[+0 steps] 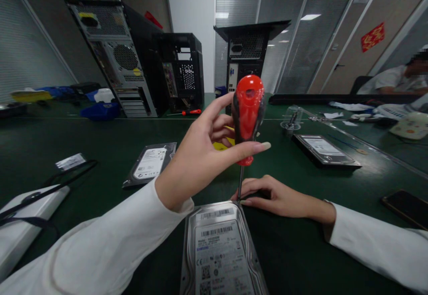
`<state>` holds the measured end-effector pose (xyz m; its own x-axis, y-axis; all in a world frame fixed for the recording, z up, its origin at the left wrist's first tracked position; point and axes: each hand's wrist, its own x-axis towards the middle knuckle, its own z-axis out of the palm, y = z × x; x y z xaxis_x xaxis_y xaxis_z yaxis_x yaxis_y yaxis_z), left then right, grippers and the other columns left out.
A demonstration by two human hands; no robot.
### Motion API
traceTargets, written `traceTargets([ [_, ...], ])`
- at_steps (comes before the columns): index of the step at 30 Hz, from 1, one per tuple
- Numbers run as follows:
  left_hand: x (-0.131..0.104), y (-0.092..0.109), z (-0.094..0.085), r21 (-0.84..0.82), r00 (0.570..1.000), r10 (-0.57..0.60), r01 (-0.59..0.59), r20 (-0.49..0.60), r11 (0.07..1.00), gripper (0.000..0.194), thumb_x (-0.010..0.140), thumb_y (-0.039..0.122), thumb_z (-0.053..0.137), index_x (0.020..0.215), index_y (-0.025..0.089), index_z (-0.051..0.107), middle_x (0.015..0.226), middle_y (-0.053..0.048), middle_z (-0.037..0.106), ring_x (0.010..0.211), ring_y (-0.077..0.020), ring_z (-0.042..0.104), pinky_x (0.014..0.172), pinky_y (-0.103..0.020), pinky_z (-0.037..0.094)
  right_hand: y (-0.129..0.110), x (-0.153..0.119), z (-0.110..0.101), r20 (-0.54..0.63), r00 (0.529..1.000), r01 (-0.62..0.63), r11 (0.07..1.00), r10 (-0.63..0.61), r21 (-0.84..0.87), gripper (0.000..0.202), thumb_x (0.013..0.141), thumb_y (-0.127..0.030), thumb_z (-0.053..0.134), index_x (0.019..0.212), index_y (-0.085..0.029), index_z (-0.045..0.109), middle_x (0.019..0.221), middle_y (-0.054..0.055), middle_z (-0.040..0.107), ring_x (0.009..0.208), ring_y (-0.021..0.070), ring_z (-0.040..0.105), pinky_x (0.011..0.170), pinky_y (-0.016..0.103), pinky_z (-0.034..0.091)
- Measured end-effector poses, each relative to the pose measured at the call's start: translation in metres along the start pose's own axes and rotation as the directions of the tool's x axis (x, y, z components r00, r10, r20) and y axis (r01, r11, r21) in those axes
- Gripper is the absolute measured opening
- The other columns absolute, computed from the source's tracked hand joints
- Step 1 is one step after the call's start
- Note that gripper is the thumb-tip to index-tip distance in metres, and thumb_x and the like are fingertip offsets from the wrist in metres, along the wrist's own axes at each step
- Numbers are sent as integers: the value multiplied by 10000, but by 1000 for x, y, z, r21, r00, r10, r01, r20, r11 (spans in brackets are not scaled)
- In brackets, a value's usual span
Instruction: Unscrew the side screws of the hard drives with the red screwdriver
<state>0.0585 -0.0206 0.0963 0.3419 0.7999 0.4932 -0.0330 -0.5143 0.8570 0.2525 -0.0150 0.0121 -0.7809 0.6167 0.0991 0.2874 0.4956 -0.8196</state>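
Observation:
A screwdriver with a red and black handle stands upright in my left hand, thumb on the near side and fingers behind the handle. Its shaft runs down to the far right corner of a silver hard drive, which lies label up in front of me. My right hand rests on the table beside that corner, thumb and fingertips pinched close around the screwdriver's tip. Whatever sits between those fingertips is too small or hidden to make out.
A second hard drive lies to the left, another to the right. Computer cases stand at the back, near a red screwdriver. A clear cup holds small parts. A phone lies far right; a person sits beyond.

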Motion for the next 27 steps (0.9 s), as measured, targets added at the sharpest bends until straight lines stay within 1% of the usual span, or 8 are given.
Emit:
traceTargets([
  [3, -1, 1, 1, -91, 998, -58, 61, 30, 994, 556, 712, 144, 715, 1180, 214, 423, 962, -3, 695, 918, -185, 677, 847, -311, 565, -1, 1, 0, -2, 1000, 5, 1000, -5, 7, 248, 882, -275, 526, 1057, -133, 630, 1066, 60, 646, 988, 128, 602, 895, 270, 470],
  [8, -1, 0, 3, -146, 996, -82, 87, 37, 986, 438, 792, 130, 626, 1160, 201, 400, 1014, -27, 692, 1000, -189, 657, 859, -305, 565, 0, 0, 0, 3, 1000, 10, 1000, -10, 17, 251, 882, -277, 527, 1064, -139, 631, 1065, 60, 646, 988, 131, 603, 894, 274, 473],
  [10, 0, -1, 4, -139, 997, -71, 75, 35, 987, 392, 801, 114, 605, 1138, 188, 419, 1053, -34, 675, 1022, -184, 645, 865, -287, 559, 0, 0, 0, 6, 1000, 8, 1000, -8, 22, 253, 883, -274, 527, 1064, -131, 630, 1068, 62, 644, 991, 128, 600, 898, 267, 471],
  [13, 1, -1, 3, -100, 1000, -27, 28, 13, 995, 343, 786, 125, 620, 1088, 186, 469, 1111, -23, 636, 1012, -172, 640, 826, -243, 568, 0, -1, 0, 6, 1000, 9, 1000, -9, 11, 251, 884, -273, 527, 1061, -129, 630, 1070, 60, 643, 994, 127, 596, 903, 262, 466],
  [16, 1, -1, 1, -7, 1000, 12, -12, -8, 1000, 356, 754, 170, 671, 1070, 196, 509, 1053, -3, 631, 956, -161, 642, 773, -222, 579, 0, -1, -1, 7, 1000, 7, 1000, -7, 8, 248, 884, -272, 527, 1064, -136, 629, 1074, 57, 641, 996, 126, 596, 905, 263, 464],
  [21, 1, -2, -2, 101, 1000, 26, -25, -5, 995, 430, 712, 197, 717, 1097, 195, 523, 983, -8, 629, 922, -167, 630, 727, -228, 593, 0, 0, -1, 12, 1000, 4, 1000, -4, 11, 246, 886, -265, 524, 1076, -150, 629, 1087, 52, 638, 1013, 125, 591, 916, 269, 458],
  [24, 1, -2, -3, 84, 999, 48, -49, 13, 995, 432, 730, 164, 690, 1123, 197, 513, 1028, -21, 621, 966, -173, 624, 780, -237, 584, 0, 0, 0, 4, 1000, 9, 1000, -9, 12, 242, 885, -262, 524, 1059, -133, 632, 1074, 61, 644, 1002, 126, 595, 910, 269, 462],
  [27, 1, -3, -2, 28, 998, 29, -30, 49, 999, 481, 753, 117, 645, 1185, 220, 462, 1098, -26, 603, 992, -174, 626, 839, -270, 571, 1, 1, 1, -5, 1000, 19, 1000, -19, 11, 242, 883, -264, 526, 1054, -129, 633, 1062, 64, 647, 988, 125, 600, 895, 266, 469],
])
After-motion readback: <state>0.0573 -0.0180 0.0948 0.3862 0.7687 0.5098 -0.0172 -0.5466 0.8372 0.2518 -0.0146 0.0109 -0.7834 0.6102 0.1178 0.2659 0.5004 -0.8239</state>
